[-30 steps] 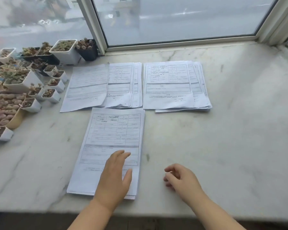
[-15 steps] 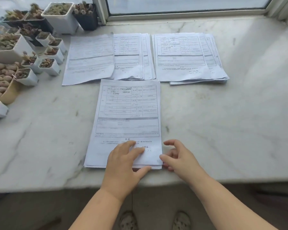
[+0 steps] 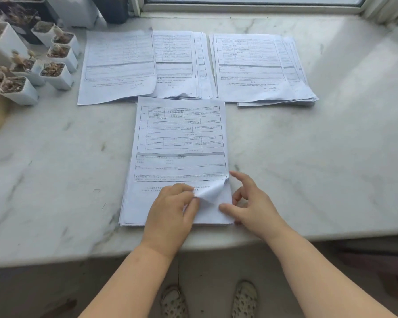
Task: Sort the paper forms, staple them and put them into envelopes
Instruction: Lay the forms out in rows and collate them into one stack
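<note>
A stack of printed forms (image 3: 179, 143) lies in the middle of the marble sill, near its front edge. My left hand (image 3: 172, 210) pinches the lower right corner of the top sheet (image 3: 210, 191), which is curled up and folded back towards the left. My right hand (image 3: 251, 203) is at the stack's lower right corner, thumb resting on the sheet underneath and fingers loosely spread. Two more form piles lie further back: a fanned one (image 3: 177, 65) with a single sheet (image 3: 118, 65) overlapping its left side, and another fanned pile (image 3: 257, 67) to the right.
Several small white pots of succulents (image 3: 55, 70) crowd the left end of the marble sill (image 3: 319, 157). The window frame (image 3: 251, 6) runs along the back. The sill's front edge is just below the near stack, with the floor and my slippers (image 3: 207, 299) beneath.
The view has tilted down and closer. My left hand went from lying flat on the near stack to lifting the top sheet's corner. My right hand moved in onto the stack's corner.
</note>
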Available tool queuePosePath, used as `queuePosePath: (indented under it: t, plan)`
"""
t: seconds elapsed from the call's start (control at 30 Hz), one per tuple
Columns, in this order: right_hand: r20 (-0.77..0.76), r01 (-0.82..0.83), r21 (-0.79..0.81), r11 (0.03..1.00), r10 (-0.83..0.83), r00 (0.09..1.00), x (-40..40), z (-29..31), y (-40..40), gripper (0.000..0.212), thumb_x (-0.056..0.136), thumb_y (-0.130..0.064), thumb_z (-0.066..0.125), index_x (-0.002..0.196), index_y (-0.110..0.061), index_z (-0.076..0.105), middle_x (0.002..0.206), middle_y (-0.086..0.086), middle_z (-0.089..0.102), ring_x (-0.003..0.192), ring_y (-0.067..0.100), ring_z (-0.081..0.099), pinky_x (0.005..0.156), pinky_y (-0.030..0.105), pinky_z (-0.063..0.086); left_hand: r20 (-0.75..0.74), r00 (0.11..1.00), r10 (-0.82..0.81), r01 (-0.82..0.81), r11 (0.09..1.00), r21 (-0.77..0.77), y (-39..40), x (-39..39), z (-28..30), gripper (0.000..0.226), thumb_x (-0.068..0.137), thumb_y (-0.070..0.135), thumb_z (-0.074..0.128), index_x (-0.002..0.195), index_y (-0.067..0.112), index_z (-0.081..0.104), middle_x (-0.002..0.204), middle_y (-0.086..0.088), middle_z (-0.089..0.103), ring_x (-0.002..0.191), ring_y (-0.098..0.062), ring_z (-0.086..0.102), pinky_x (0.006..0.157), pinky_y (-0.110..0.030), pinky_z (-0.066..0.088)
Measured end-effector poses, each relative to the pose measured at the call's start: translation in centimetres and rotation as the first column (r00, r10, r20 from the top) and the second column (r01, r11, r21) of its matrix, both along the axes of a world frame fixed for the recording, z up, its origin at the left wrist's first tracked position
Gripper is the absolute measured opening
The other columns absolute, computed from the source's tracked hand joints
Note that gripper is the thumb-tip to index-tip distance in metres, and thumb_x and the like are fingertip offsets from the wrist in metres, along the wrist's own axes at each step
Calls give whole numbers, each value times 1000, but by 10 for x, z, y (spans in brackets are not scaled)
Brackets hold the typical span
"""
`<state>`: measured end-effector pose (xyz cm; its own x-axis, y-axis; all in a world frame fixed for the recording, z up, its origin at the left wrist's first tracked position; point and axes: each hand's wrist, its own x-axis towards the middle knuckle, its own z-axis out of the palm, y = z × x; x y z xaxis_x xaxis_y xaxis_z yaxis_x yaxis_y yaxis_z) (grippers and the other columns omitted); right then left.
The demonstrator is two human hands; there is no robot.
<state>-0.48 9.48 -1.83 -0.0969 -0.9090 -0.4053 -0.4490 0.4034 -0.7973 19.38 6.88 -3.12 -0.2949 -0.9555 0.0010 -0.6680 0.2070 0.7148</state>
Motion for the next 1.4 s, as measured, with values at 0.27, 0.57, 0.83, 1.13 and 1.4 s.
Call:
queuePosePath:
  t: [0.27, 0.57, 0.83, 1.13, 1.4]
  plan:
    - [0, 6, 16, 1000, -6, 1000, 1, -2, -4, 74, 79, -17, 78, 137, -45, 42, 74, -5, 55, 52, 5, 52, 62, 27, 53, -66, 997, 37, -29, 993, 117, -10, 3, -1, 26, 84, 36, 54, 77, 18, 71, 92, 18, 61, 96, -7, 54, 81, -18, 41]
    - [-144, 211, -2, 978, -209, 967, 19, 10, -16, 45, 79, -43, 75, 111, -29, 47, 68, -3, 46, 61, 12, 48, 60, 28, 39, -236, 962, 135, -61, 954, 295, -18, 12, 6, 39, 81, 36, 50, 74, -1, 56, 67, -7, 47, 61, -9, 40, 59, -25, 32]
    - [133, 282, 440, 853, -373, 918, 17, 53, -46, 52, 95, -56, 47, 92, -10, 71, 65, 5, 66, 42, 15, 47, 46, 24, 38, -343, 939, -14, 119, 950, 288, -8, 19, 8, 20, 77, 49, 61, 94, 43, 70, 106, 26, 61, 108, 11, 51, 94, -7, 35]
    - [68, 512, 171, 842, -528, 846, 5, 60, -50, 27, 87, 5, 49, 89, -13, 69, 88, 4, 71, 75, 21, 61, 59, 26, 41, -326, 945, 23, 5, 996, 84, -47, 40, 58, 29, 83, 49, 53, 105, 36, 67, 121, 26, 57, 120, 10, 47, 98, -3, 30]
    - [337, 841, -100, 531, -777, 531, -83, 75, -143, 20, 89, -1, 53, 82, -16, 64, 84, 2, 66, 73, 14, 63, 68, 28, 52, -229, 965, 126, -153, 983, -102, -157, 23, 71, 30, 87, 31, 55, 114, 22, 65, 114, 27, 55, 109, 18, 47, 93, 0, 29]
